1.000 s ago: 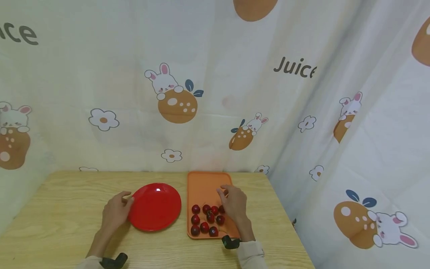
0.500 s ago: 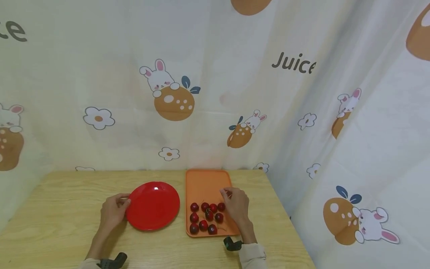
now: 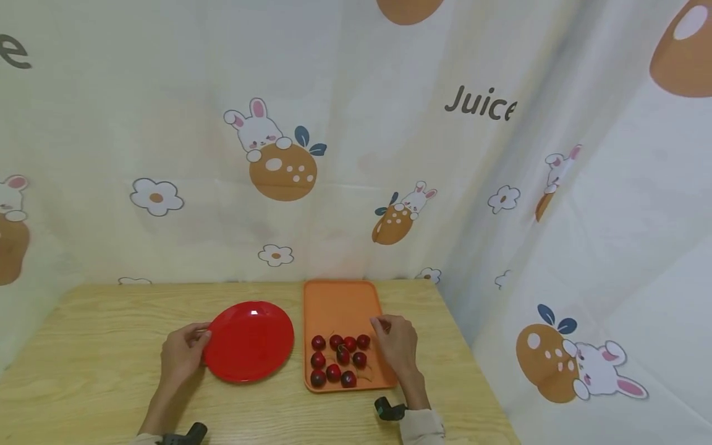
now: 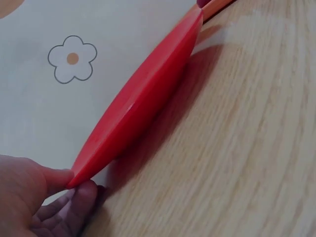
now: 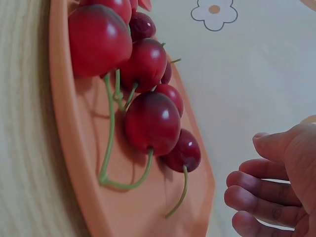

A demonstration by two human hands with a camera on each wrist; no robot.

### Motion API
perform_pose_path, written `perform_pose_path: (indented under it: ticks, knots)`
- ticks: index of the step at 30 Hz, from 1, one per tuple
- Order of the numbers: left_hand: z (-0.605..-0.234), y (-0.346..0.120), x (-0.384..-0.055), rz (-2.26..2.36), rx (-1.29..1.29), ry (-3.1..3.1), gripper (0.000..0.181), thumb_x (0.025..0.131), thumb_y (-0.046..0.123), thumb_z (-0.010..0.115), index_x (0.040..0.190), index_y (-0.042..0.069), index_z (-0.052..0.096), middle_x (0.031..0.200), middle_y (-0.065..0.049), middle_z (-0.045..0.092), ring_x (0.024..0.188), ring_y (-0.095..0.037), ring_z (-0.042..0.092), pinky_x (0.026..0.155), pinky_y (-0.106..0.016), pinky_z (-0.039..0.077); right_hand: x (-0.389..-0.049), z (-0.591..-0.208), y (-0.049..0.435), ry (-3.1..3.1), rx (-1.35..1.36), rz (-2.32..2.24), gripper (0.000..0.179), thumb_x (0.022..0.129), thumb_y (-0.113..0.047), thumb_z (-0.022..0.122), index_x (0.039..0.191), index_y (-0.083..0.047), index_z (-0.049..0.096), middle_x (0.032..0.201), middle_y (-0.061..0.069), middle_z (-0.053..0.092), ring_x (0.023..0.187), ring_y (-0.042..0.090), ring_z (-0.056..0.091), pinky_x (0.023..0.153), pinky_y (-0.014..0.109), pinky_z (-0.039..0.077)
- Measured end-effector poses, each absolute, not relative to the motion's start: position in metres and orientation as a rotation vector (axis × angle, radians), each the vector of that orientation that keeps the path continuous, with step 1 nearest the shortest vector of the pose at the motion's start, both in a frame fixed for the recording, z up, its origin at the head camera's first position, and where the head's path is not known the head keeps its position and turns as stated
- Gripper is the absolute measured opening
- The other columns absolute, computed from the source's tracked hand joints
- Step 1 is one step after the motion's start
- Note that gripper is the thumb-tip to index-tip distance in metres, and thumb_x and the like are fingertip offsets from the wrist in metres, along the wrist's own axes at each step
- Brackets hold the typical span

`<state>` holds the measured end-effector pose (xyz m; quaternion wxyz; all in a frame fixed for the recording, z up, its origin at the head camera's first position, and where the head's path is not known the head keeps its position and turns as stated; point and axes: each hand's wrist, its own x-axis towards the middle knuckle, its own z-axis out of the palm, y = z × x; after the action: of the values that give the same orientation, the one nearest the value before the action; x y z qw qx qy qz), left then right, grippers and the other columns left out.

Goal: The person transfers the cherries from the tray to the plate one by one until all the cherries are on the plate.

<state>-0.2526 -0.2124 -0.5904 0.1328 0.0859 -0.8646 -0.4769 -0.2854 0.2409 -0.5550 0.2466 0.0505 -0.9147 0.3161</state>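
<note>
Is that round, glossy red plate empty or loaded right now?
Empty: the head view shows nothing on the red plate, only bare glossy surface.

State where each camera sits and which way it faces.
Head: on the head, looking forward and down at red plate, orange tray and cherries; left grip, right grip and forearms show.
Left wrist: on that wrist, looking along the plate's side; left grip shows.
Right wrist: on that wrist, looking across cherries and tray; right grip shows.
Shared by head and left wrist: left grip pinching the plate.
</note>
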Motion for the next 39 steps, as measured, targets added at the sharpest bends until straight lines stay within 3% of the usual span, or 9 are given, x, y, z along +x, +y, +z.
perform_pose_path:
  ticks: [4, 20, 39]
  knots:
    - [-0.592, -0.212, -0.252, -1.422, 0.242, -2.469, 0.025, 0.104, 0.005, 0.07, 0.127, -0.002, 0.077, 0.106, -0.026, 0.08, 0.065, 0.001, 0.063, 0.055, -0.022, 0.055, -0.282, -0.557, 0.245, -2.499, 0.137, 0.868, 0.015, 0.099, -0.021, 0.082, 0.096, -0.007, 0.086, 0.084, 0.004, 0.082, 0.074, 0.019, 0.075, 0.069, 0.039, 0.06]
    - [-0.596, -0.209, -0.248, -1.416, 0.292, -2.426, 0.024, 0.105, 0.01, 0.072, 0.126, 0.0, 0.078, 0.109, -0.024, 0.081, 0.065, 0.004, 0.058, 0.056, -0.019, 0.049, -0.264, -0.566, 0.256, -2.561, 0.101, 0.913, 0.018, 0.101, -0.024, 0.079, 0.096, -0.007, 0.086, 0.084, 0.003, 0.081, 0.076, 0.016, 0.074, 0.07, 0.035, 0.059]
    - [-0.602, -0.208, -0.249, -1.439, 0.351, -2.426, 0.026, 0.107, 0.014, 0.07, 0.128, 0.002, 0.078, 0.11, -0.023, 0.08, 0.067, 0.001, 0.061, 0.054, -0.021, 0.053, -0.238, -0.574, 0.259, -2.644, 0.08, 0.965, 0.015, 0.1, -0.023, 0.081, 0.093, -0.01, 0.085, 0.079, -0.004, 0.077, 0.07, 0.004, 0.064, 0.066, 0.022, 0.052]
